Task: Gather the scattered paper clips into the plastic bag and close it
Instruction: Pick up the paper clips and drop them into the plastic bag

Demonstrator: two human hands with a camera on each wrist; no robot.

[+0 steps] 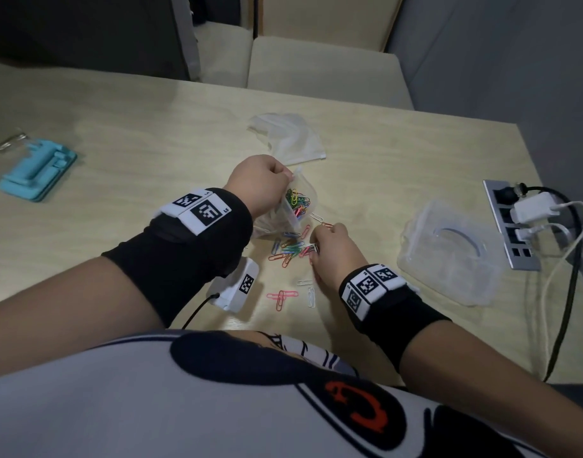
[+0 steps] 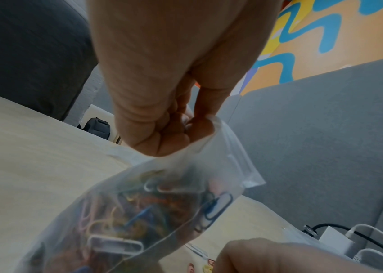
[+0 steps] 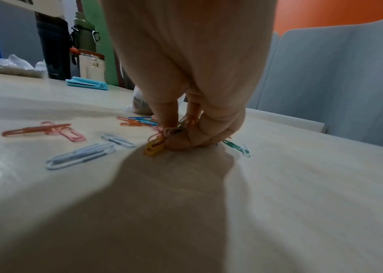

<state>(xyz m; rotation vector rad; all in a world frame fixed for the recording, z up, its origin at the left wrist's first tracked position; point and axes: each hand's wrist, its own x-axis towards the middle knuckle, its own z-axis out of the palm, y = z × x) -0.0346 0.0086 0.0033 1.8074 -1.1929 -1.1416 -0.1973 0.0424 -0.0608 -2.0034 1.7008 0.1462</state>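
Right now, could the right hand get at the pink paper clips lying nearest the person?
Probably yes: the pink paper clips lie uncovered on the table beside the right hand, though it already pinches other clips.

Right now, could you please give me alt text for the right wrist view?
The right hand pinches a bunch of coloured paper clips against a pale wooden table. More clips lie loose to its left, with a light blue one nearest the camera.

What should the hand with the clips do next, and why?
Probably lift the right hand with its pinched bunch of coloured paper clips to the clear plastic zip bag: the left hand holds its mouth open nearby.
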